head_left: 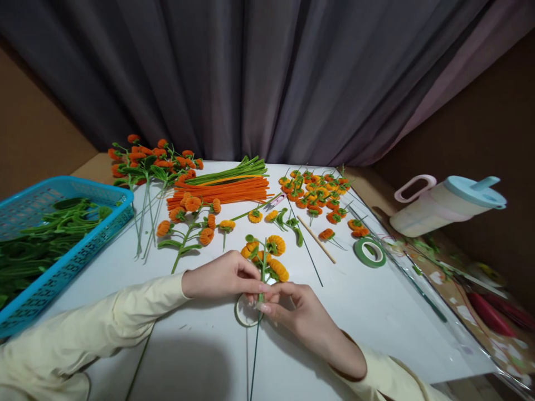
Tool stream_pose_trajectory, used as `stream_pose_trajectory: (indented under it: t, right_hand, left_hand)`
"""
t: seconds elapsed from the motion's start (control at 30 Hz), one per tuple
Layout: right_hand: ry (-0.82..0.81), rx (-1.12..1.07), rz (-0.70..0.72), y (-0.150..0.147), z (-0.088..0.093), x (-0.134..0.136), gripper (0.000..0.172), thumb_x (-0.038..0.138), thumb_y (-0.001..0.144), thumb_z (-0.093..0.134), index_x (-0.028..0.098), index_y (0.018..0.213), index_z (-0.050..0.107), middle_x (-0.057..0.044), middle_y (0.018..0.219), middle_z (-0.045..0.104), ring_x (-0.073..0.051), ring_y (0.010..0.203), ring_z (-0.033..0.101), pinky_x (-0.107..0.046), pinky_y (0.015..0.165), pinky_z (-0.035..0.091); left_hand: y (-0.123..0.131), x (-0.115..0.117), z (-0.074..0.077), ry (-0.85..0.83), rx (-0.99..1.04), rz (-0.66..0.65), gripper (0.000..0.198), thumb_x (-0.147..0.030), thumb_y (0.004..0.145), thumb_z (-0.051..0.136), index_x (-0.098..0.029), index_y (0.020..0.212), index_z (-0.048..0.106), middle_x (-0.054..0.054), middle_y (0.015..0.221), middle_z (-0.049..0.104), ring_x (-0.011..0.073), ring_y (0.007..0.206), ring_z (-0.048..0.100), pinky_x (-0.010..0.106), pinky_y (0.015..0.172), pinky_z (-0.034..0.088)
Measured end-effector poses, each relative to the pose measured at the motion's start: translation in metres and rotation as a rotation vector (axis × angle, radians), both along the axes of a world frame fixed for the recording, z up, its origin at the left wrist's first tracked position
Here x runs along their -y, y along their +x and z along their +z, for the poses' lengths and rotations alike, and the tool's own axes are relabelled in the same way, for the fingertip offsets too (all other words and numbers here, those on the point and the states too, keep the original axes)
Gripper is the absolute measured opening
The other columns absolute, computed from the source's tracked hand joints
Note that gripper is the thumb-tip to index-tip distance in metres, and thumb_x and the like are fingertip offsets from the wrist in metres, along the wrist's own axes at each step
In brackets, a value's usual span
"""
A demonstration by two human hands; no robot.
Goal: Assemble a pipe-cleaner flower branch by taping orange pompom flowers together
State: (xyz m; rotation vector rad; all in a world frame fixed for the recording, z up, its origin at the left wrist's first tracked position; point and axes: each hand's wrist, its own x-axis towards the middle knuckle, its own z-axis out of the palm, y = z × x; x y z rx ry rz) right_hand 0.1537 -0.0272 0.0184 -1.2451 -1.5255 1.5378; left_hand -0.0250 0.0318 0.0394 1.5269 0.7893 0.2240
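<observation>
Between my two hands stands a pipe-cleaner flower stem with several yellow-orange blooms at its top. The thumb and fingers of my left hand pinch its green stalk. Just below and to the right, my right hand pinches the same stalk, its fingertips close to the left ones. A thin dark green wire runs down from the grip toward the front edge. Behind the fingers lies a roll of tape, partly hidden by them.
A blue basket of green leaf pieces is at left. Orange pipe cleaners, a finished orange flower stem, snips, loose flower heads, a wooden stick and green tape lie beyond. A tumbler is at right.
</observation>
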Motion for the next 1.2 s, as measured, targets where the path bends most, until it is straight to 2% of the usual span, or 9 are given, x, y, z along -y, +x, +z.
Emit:
stream_pose_trajectory:
  t: [0.17,0.27,0.47,0.57,0.83,1.07,1.2]
  right_hand:
    - [0.170,0.242,-0.019,0.000,0.007,0.001,0.016,0.029,0.075,0.063,0.017,0.065,0.068,-0.002,0.060,0.062,-0.016,0.066,0.051,-0.027,0.068,0.039]
    - [0.162,0.263,0.008,-0.001,0.007,0.004,0.021,0.030,0.078,0.059,0.017,0.064,0.069,-0.001,0.055,0.058,-0.016,0.065,0.050,-0.027,0.067,0.038]
    - [0.065,0.207,0.020,-0.002,0.007,0.010,0.027,0.032,0.082,0.053,0.016,0.066,0.068,0.000,0.058,0.053,-0.014,0.062,0.047,-0.024,0.063,0.038]
    - [0.076,0.209,0.005,-0.002,0.009,0.011,0.027,0.033,0.082,0.052,0.016,0.067,0.067,0.000,0.059,0.053,-0.013,0.062,0.047,-0.024,0.063,0.038]
    - [0.219,0.308,0.026,-0.001,0.012,0.012,0.023,0.028,0.084,0.052,0.018,0.067,0.065,0.000,0.063,0.057,-0.015,0.066,0.048,-0.028,0.070,0.037]
    - [0.214,0.321,0.078,0.001,0.017,0.008,0.022,0.026,0.083,0.054,0.018,0.067,0.066,0.000,0.060,0.059,-0.014,0.064,0.051,-0.027,0.070,0.037]
    - [0.288,0.381,0.106,0.002,0.018,0.006,0.019,0.025,0.083,0.054,0.019,0.069,0.066,0.000,0.061,0.061,-0.015,0.064,0.051,-0.028,0.069,0.036]
  left_hand:
    - [-0.001,0.003,-0.001,0.108,-0.046,-0.016,0.031,-0.036,0.078,0.055,-0.010,0.062,0.061,-0.002,0.054,0.046,0.0085,0.054,0.039,0.018,0.050,0.031]
    - [0.000,0.003,-0.002,0.115,-0.040,-0.017,0.032,-0.036,0.077,0.055,-0.010,0.059,0.058,-0.003,0.053,0.043,0.0083,0.054,0.037,0.019,0.049,0.028]
    - [0.002,0.006,0.002,0.141,-0.061,0.020,0.030,-0.035,0.077,0.054,-0.011,0.059,0.056,-0.005,0.052,0.038,0.0074,0.053,0.032,0.018,0.046,0.025]
    - [0.004,0.007,0.005,0.170,-0.072,0.046,0.026,-0.032,0.076,0.056,-0.012,0.061,0.055,-0.006,0.052,0.038,0.0072,0.052,0.032,0.018,0.047,0.025]
    - [0.007,0.008,0.003,-0.087,0.023,0.163,0.024,-0.036,0.073,0.060,-0.013,0.067,0.056,-0.003,0.060,0.050,0.0099,0.059,0.044,0.020,0.055,0.035]
    - [0.005,0.006,0.004,-0.043,0.025,0.152,0.023,-0.033,0.070,0.064,-0.011,0.065,0.058,-0.004,0.058,0.049,0.0081,0.056,0.041,0.019,0.052,0.033]
    - [0.006,0.007,0.002,-0.017,0.029,0.161,0.021,-0.031,0.070,0.064,-0.011,0.064,0.058,-0.005,0.057,0.048,0.0077,0.055,0.040,0.018,0.052,0.034]
